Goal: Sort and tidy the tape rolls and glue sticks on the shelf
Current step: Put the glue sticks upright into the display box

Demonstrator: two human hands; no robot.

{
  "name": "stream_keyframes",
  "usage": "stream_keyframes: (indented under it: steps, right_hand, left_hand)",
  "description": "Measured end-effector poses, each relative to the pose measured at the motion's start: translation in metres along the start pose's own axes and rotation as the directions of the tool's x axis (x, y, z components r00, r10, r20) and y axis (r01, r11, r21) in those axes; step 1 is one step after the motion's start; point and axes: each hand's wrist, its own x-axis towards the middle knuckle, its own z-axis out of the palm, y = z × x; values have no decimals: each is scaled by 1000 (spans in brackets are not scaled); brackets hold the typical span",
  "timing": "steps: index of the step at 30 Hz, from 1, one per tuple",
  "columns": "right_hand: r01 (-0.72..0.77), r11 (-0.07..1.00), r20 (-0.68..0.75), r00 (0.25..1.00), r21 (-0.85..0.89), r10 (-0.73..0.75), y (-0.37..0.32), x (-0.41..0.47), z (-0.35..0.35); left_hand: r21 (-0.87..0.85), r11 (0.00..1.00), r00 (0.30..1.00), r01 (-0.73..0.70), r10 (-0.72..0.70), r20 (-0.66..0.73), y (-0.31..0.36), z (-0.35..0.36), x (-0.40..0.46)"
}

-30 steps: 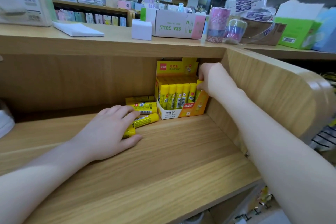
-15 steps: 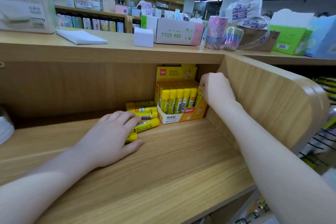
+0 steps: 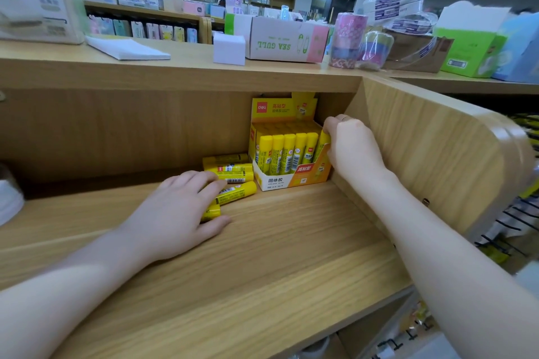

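Right hand (image 3: 351, 151) reaches into the back right corner of the wooden shelf (image 3: 277, 265), fingers curled round the rightmost glue stick at the end of the front row in the yellow display box (image 3: 287, 176), pinching its top. Left hand (image 3: 175, 213) lies on the shelf board with fingers bent over one of the loose glue sticks (image 3: 230, 178), a yellow stick whose end shows under the palm; it appears to hold that stick, though the grip itself is hidden.

Several more loose sticks lie on their sides just left of the box, touching one another, while the box's front row stands upright and looks nearly full.

By my reading, the step in hand is getting the loose glue sticks back into the box: the right hand seats or straightens a stick, the left gathers the next. That next move calls for lifting a lying stick, turning it upright and finding a free slot, which may be scarce. Tape rolls (image 3: 348, 41) stand on the desk above, not yet dealt with.
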Motion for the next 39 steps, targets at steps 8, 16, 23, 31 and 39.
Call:
stream_keyframes:
  steps: [8,16,23,31,39]
  right_hand:
    - [-16,995,-14,1000,102,17,1,6,0]
    - [-105,987,67,993,125,97,0,21,-5]
    - [-38,996,67,997,77,32,-2,1,-9]
    - [22,1000,65,998,15,-22,-3,-4,-4]
    - [-133,975,197,976,177,97,1,31,-11]
  left_hand:
    - [15,1000,1000,-9,9,-3,0,-1,-1]
    - [41,999,1000,-16,16,-13,0,0,2]
    - [26,1000,1000,-8,8,-4,-1,1,1]
    - [12,1000,1000,1,-1,5,1,-1,-2]
    - [18,1000,1000,1,-1,3,1,-2,0]
